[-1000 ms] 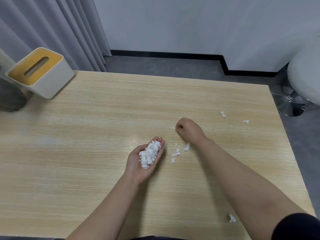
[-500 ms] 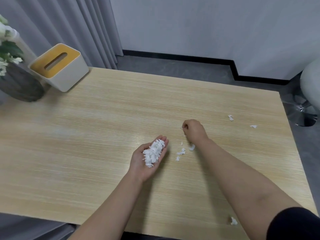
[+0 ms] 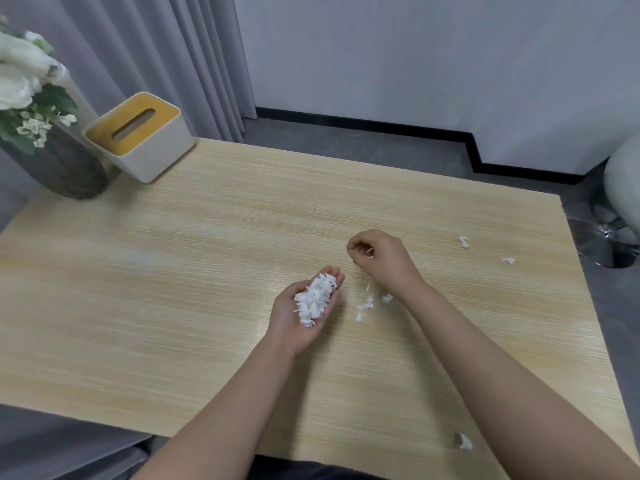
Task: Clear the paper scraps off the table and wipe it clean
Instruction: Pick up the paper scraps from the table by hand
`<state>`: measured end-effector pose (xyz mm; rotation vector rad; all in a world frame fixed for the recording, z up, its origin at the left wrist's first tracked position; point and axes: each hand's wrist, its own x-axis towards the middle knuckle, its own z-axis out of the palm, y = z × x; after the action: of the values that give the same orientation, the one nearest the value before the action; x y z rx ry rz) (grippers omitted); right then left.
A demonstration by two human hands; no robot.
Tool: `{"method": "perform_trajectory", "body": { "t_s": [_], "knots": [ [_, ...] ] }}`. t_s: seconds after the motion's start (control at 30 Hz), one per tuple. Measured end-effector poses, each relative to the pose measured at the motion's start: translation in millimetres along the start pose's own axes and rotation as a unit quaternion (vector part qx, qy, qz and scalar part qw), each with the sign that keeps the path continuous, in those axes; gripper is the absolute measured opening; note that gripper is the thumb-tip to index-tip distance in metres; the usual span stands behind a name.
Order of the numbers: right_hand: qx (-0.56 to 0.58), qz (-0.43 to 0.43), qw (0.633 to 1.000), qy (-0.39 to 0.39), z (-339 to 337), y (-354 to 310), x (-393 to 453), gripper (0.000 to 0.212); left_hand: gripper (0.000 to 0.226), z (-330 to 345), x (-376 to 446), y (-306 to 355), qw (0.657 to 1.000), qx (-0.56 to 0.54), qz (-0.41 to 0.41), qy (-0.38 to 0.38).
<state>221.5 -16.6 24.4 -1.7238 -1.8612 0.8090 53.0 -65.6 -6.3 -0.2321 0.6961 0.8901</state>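
scraps gathered mid-counter, more loose to the right

the left hand lay palm-up, cupping a heap of white torn paper scraps; the right hand hovered curled, whether it pinched anything unclear. loose white scraps lay between them on the pale wood-grain counter, others near its right edge.

Table: light wood-grain top, fine straight grain running lengthwise, matt with a faint sheen patch towards the left. Paper scraps: thin white paper, torn and crumpled, matt; the same material was heaped in the left hand. Tissue box: smooth off-white shell that looked like plastic, matt, with a yellowish wood-like slotted lid. Vase: dark grey, dull, mottled surface. Curtain: grey cloth, soft pleats, matt. Stool base: polished metal, mirror-bright. Floor: grey, matt
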Motion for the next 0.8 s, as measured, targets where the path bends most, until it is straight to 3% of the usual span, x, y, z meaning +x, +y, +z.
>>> {"method": "perform_trajectory", "body": {
  "t_s": [0.13,0.23,0.47,0.6,0.8],
  "knots": [
    [0.001,-0.083,0.994,-0.071,-4,-28,-16,0.008,0.033,10,0,-6,1.0,-0.002,0.007,0.017],
    [-0.059,-0.122,0.986,-0.102,-5,-38,-23,0.011,0.028,16,-4,-11,1.0,-0.002,0.005,0.02],
    [-0.169,-0.112,0.97,-0.138,-11,-36,-38,0.021,0.026,17,-6,-20,1.0,0.012,-0.01,0.011],
    [-0.122,-0.098,0.978,-0.136,-22,-31,-47,0.022,0.031,21,-6,-28,1.0,-0.003,-0.023,-0.016],
    [0.012,-0.066,0.995,-0.07,-45,-19,-53,0.017,0.031,32,-7,-39,0.999,0.023,0.006,-0.024]
  ]
}}
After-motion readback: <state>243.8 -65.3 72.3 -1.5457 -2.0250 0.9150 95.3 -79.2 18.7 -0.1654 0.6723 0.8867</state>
